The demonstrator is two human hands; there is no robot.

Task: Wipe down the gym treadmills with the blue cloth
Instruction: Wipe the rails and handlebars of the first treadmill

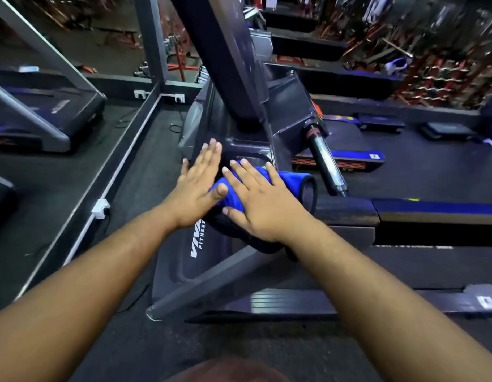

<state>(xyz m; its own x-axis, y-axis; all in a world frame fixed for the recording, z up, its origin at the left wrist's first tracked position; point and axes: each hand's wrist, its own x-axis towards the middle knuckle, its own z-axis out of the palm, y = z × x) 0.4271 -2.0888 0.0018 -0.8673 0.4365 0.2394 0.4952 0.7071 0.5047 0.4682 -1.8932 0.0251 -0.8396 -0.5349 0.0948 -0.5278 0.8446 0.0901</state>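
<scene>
Soft blue cloth (266,186), light and limp, lies bunched on the dark motor cover (200,260) at the front end of the treadmill, near the upright's foot; I judge it handles best pressed flat under a palm. At the cover's left edge the left hand (196,186) rests flat, fingers straight, thumb touching the cloth. Beside it, the right hand (258,199) presses spread fingers onto the cloth.

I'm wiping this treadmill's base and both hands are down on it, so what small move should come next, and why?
Probably slide the right hand, pressing flat on the blue cloth, forward toward the foot of the upright. The cloth sits bunched on the motor cover, and the left hand lies bare beside it, steadying.
</scene>
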